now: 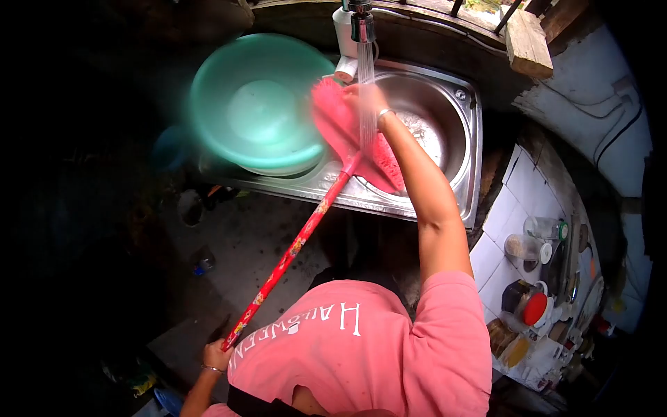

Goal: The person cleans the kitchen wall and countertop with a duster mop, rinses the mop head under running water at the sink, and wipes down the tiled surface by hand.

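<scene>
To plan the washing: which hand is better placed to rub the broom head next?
Probably the right hand: it is at the broom head, by the running water, while the left hand grips the far end of the handle.

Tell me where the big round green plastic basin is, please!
In the head camera's view, the basin is at the upper left, over the left side of the shiny metal sink, just left of the pink broom head.
</scene>
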Available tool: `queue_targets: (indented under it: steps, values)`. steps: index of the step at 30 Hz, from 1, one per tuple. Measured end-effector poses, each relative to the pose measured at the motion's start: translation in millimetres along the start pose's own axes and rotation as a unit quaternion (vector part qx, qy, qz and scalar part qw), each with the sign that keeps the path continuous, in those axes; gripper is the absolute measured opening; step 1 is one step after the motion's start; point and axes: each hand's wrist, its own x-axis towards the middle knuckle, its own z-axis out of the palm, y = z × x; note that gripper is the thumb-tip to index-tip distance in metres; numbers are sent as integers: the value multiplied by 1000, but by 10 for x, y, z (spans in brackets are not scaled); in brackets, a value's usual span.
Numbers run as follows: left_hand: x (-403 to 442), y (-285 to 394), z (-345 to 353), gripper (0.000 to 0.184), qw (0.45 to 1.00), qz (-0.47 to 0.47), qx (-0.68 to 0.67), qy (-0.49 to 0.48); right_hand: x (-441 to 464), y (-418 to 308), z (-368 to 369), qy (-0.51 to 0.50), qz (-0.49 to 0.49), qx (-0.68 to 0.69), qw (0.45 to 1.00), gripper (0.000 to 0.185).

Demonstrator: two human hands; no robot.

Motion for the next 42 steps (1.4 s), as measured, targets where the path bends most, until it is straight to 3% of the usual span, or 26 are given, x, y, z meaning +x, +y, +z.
queue_targets:
  steps: [2, 4, 6, 8, 10, 12, 14, 16, 17, 18, 22, 23, 24, 26, 27, 30, 31, 32, 34, 36, 38, 40, 41, 42]
  values:
    - [7, -60, 40, 17, 1000, -3, -2, 6, -23, -96, -17, 13, 64, 41, 997, 23]
    - [-3, -130, 51, 17, 1000, -7, 8, -7, -72, -22, 24, 136, 58, 155, 977, 13]
    - [-23, -153, 89, 17, 1000, -5, 14, -16, -34, 126, -157, 216, 160, 326, 906, 11]
    - [-22, -178, 87, 16, 1000, 5, 24, -18, -127, 139, -302, 196, 165, 299, 919, 9]
    - [7, -192, 100, 16, 999, 13, 27, -17, -317, 71, -386, 144, 122, 223, 956, 8]
    - [22, -149, 108, 17, 1000, 4, 4, 0, -524, 46, -293, 71, -12, 169, 983, 15]
    - [6, -24, 58, 18, 999, -25, -41, 25, -560, 200, 5, 165, -244, -30, 955, 15]
    - [29, 54, -45, 20, 998, -7, -54, 4, -494, 256, 60, 56, -177, -248, 951, 13]
    - [53, 67, -78, 21, 998, 4, -60, -5, -530, 238, 3, 130, -204, -207, 948, 12]
    - [50, 48, -79, 22, 999, 2, -54, -5, -533, 204, -64, 130, -77, -76, 986, 15]
    - [53, 52, -63, 24, 999, -25, -41, -6, -584, 390, -336, 269, 105, -12, 957, 19]
    - [60, 66, -73, 24, 999, -36, -40, -8, -587, 489, -379, 256, 115, -10, 960, 7]
    - [61, -11, -33, 24, 999, -24, -31, -1, -612, 583, -419, 163, 111, 78, 977, 12]
    - [79, -139, 67, 24, 1000, 1, -16, 13, -722, 568, -323, 47, -37, 101, 993, 16]
    - [76, -206, 97, 24, 1000, -3, -26, 2, -794, 564, -311, 24, -49, 36, 998, 18]
    - [88, -150, 26, 22, 998, -19, -60, -22, -779, 772, -503, 6, 149, 23, 989, 18]
    - [70, -128, 27, 22, 997, -27, -75, -22, -699, 1066, -528, 69, 156, -77, 982, 16]
    - [54, -123, 26, 21, 995, -35, -90, -23, -721, 1138, -602, 146, 169, -61, 973, 14]
    - [33, -221, 48, 22, 998, -16, -60, -27, -876, 1061, -781, 156, 139, -162, 964, 13]
    - [32, -326, 109, 22, 998, -15, -52, -31, -1021, 955, -877, 11, 140, -55, 989, 14]
    - [23, -328, 141, 22, 997, -31, -64, -33, -1267, 717, -815, -86, 87, -60, 991, 15]
    - [37, -55, -3, 21, 992, -59, -106, -35, -1429, 642, -689, -99, -24, -226, 969, 14]
    - [45, 65, -72, 21, 989, -71, -125, -37, -1423, 668, -621, -87, -34, -310, 946, 11]
    - [42, 50, -60, 20, 990, -59, -118, -40, -1409, 687, -627, -69, 13, -249, 966, 11]
